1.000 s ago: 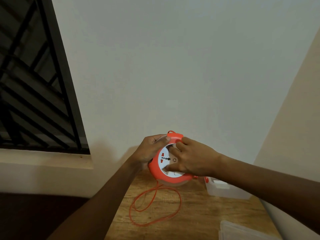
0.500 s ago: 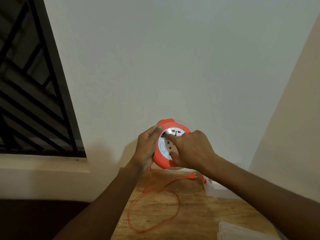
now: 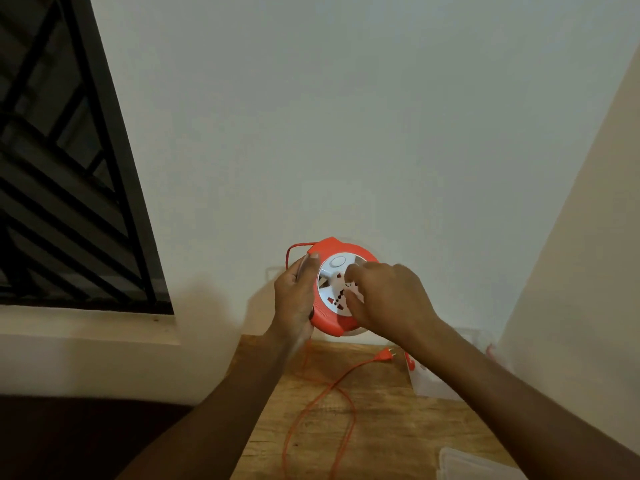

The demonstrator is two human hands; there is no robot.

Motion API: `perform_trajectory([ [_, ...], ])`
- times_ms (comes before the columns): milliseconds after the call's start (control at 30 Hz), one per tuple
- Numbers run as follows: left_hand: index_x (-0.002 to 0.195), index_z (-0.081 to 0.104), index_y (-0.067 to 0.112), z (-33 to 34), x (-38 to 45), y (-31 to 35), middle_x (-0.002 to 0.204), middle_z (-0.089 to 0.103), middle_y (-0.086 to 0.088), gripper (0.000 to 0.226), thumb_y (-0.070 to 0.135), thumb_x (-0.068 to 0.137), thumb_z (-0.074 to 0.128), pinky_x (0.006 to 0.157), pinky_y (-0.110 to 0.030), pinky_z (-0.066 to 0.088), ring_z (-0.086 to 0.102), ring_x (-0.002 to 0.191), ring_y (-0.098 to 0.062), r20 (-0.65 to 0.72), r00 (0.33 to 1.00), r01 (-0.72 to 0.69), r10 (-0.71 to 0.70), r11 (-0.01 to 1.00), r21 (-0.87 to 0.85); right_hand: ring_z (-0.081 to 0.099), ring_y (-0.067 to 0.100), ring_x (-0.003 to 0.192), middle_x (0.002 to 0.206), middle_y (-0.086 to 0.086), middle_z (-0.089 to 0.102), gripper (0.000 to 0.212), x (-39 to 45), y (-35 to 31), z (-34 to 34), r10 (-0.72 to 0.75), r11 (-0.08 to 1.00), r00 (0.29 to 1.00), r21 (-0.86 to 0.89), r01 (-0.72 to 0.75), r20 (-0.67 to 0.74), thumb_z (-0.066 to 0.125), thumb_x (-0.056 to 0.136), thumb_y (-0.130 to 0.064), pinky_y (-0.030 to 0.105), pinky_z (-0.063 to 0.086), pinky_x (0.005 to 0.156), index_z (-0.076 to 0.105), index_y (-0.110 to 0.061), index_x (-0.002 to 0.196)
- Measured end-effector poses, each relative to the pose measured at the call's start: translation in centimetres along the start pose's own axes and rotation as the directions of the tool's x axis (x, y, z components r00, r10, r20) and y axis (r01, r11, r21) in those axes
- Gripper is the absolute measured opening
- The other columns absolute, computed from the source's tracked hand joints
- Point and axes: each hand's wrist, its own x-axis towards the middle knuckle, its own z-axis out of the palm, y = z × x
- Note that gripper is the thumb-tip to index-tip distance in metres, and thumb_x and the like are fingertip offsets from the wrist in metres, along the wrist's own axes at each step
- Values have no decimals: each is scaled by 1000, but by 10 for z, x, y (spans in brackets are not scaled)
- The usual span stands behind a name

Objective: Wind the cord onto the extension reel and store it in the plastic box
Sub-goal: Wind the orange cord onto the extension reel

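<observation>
I hold a round orange extension reel with a white socket face up in front of the wall, above the wooden table. My left hand grips its left rim. My right hand presses its fingers on the white centre disc. An orange cord hangs from the reel, loops on the table and ends in an orange plug. A short cord loop sticks out at the reel's top left. The clear plastic box stands at the table's back right, partly behind my right forearm.
A clear plastic lid lies at the table's front right. A barred window with a pale sill fills the left. Plain walls stand behind and to the right of the table.
The white disc has turned under my right hand. The cord loop on the table has grown shorter and the plug has slid nearer. The view has tilted a little.
</observation>
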Motion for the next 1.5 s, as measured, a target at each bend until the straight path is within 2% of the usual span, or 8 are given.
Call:
perform_trajectory([
  [133,96,79,38,-12,3,7,97,83,3,18,39,101,62,61,-32,63,81,85,-20,125,992,18,-24,999,46,63,25,98,130,4,59,25,2,13,-11,-374,924,912,-10,381,167,74,78,-19,35,53,63,73,-24,103],
  [367,108,75,32,-20,0,13,102,83,1,17,39,100,62,64,-34,64,81,90,-26,245,968,7,-50,985,173,51,31,112,150,6,39,39,1,21,-15,-609,724,701,-101,682,372,76,76,-13,42,53,75,70,-30,111],
  [533,97,79,47,-21,-2,13,101,82,4,13,47,95,66,65,-32,64,81,89,-24,289,955,-19,-58,967,256,46,37,123,153,12,33,41,-5,13,-8,-598,662,674,-207,720,434,70,86,-27,47,48,91,61,-34,126],
  [767,98,78,48,-22,6,16,103,82,5,11,46,95,68,68,-31,64,80,91,-22,307,950,-52,-49,949,311,60,33,103,134,17,55,54,-3,9,-7,-575,607,694,-342,717,434,80,75,-42,48,50,86,61,-37,125],
  [1167,123,74,27,-23,16,15,109,81,-1,31,44,97,67,84,-42,66,79,94,-27,412,891,-39,-189,873,485,50,38,114,126,15,58,56,-2,-3,0,-629,514,607,-326,794,487,74,82,-41,48,43,92,52,-37,133],
  [1333,112,77,30,-29,15,16,106,82,-3,23,43,95,68,76,-36,65,80,92,-28,418,882,21,-219,904,428,55,37,109,121,19,61,59,-1,5,-2,-680,519,582,-268,812,447,74,81,-39,50,48,90,50,-31,133],
  [1433,114,77,27,-30,15,13,108,81,-8,30,44,89,74,80,-41,66,79,92,-29,417,886,44,-203,932,360,62,34,97,110,16,67,60,-1,5,-1,-642,556,633,-306,773,432,71,83,-35,48,49,86,45,-31,137],
  [1500,121,74,24,-29,14,11,111,81,-10,43,47,84,76,79,-43,66,79,95,-31,381,906,80,-185,959,273,67,33,89,107,13,70,67,-1,2,0,-534,706,755,-290,646,382,74,80,-35,46,50,80,43,-29,139],
])
